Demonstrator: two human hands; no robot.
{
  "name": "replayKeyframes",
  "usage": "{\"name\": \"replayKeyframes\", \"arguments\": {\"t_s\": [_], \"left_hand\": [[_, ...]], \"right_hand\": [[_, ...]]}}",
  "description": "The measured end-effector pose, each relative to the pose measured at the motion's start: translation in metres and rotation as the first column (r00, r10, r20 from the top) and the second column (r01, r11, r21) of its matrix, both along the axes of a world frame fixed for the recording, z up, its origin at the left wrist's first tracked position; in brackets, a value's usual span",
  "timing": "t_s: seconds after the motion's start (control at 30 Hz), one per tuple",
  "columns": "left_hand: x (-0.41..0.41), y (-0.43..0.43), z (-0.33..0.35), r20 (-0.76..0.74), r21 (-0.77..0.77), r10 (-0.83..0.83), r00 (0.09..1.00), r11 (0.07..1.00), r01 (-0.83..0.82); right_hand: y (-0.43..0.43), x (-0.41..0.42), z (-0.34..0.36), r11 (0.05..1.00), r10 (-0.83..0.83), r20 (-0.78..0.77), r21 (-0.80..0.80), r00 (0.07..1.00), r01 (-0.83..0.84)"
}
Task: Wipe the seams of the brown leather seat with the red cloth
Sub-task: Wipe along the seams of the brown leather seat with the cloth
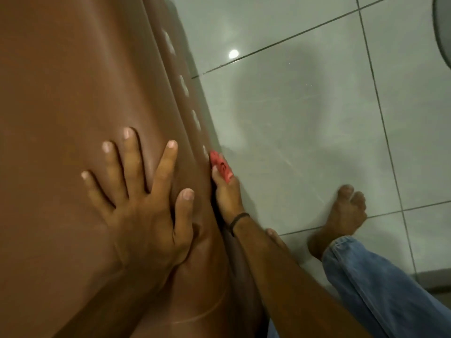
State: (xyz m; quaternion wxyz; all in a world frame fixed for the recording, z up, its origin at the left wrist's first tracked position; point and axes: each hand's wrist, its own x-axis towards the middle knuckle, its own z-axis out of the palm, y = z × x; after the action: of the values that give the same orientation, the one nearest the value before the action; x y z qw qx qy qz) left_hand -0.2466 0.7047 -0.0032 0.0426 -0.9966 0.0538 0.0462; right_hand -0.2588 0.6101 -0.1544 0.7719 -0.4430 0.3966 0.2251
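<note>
The brown leather seat (73, 81) fills the left half of the view. My left hand (144, 206) lies flat on its top with fingers spread, holding nothing. My right hand (228, 198) reaches along the seat's right side edge, by the seam with pale stitch marks. It pinches the red cloth (220, 167) at its fingertips and presses it against that edge. Most of the cloth is hidden in the hand.
A glossy grey tiled floor (317, 106) lies to the right of the seat. My bare foot (339, 220) and a blue jeans leg (380, 284) are on it at the lower right. A dark round object (444, 32) sits at the top right corner.
</note>
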Motion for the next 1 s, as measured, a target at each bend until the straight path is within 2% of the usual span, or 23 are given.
{"name": "replayKeyframes", "arguments": {"t_s": [0.07,0.13,0.23,0.3,0.37,0.47,0.53,0.57,0.63,0.73,0.8,0.87,0.93,1.0], "left_hand": [[-0.001,-0.001,0.002,-0.008,-0.012,0.011,1.000,1.000,-0.011],[-0.002,-0.004,0.005,0.002,-0.021,0.013,1.000,1.000,-0.013],[-0.001,-0.005,0.007,-0.016,-0.010,0.018,1.000,1.000,-0.018],[0.000,-0.006,0.007,-0.027,-0.005,0.016,1.000,1.000,-0.016],[0.000,-0.005,0.007,-0.031,-0.007,0.013,0.999,1.000,-0.014],[0.001,-0.004,0.005,-0.035,0.001,0.008,0.999,1.000,-0.008],[0.003,-0.005,0.009,-0.056,0.006,0.019,0.998,1.000,-0.019],[0.003,-0.006,0.013,-0.071,0.010,0.022,0.997,1.000,-0.021],[0.005,-0.008,0.019,-0.114,0.029,0.025,0.993,0.999,-0.022],[0.010,-0.009,0.025,-0.175,0.013,0.026,0.984,1.000,-0.024],[0.011,-0.009,0.031,-0.207,-0.035,0.027,0.978,0.999,-0.036],[0.013,-0.005,0.038,-0.207,-0.105,-0.001,0.978,0.994,-0.021],[0.032,0.006,0.039,-0.166,-0.184,-0.062,0.984,0.982,0.030],[0.074,0.023,0.033,-0.111,-0.263,-0.078,0.991,0.964,0.046]], "right_hand": [[-0.004,-0.019,0.015,0.999,0.043,0.164,0.021,0.985,-0.047],[-0.011,-0.071,0.032,0.994,0.103,0.214,0.014,0.971,-0.108],[-0.021,-0.120,0.032,0.997,0.079,0.083,0.013,0.993,-0.080],[-0.021,-0.091,0.018,0.997,0.080,-0.027,0.015,0.996,-0.080],[-0.015,-0.031,-0.001,0.999,0.046,-0.048,0.012,0.998,-0.045],[0.000,0.037,-0.005,1.000,0.027,0.157,-0.006,0.987,-0.027],[0.003,0.023,0.010,0.994,0.097,0.333,-0.072,0.938,-0.078],[0.002,0.000,0.019,0.988,0.145,0.372,-0.103,0.917,-0.115],[-0.005,-0.057,0.033,0.983,0.183,0.359,-0.098,0.915,-0.158],[-0.016,-0.091,0.037,0.998,0.056,0.166,0.022,0.985,-0.060],[-0.017,-0.051,0.025,0.997,0.011,0.016,0.078,1.000,-0.012],[-0.012,0.012,0.010,0.997,-0.007,-0.010,0.075,1.000,0.007],[-0.002,0.062,0.006,0.997,-0.008,0.096,0.076,0.995,0.001],[0.001,0.069,0.021,1.000,0.018,0.237,0.020,0.971,-0.023]]}}
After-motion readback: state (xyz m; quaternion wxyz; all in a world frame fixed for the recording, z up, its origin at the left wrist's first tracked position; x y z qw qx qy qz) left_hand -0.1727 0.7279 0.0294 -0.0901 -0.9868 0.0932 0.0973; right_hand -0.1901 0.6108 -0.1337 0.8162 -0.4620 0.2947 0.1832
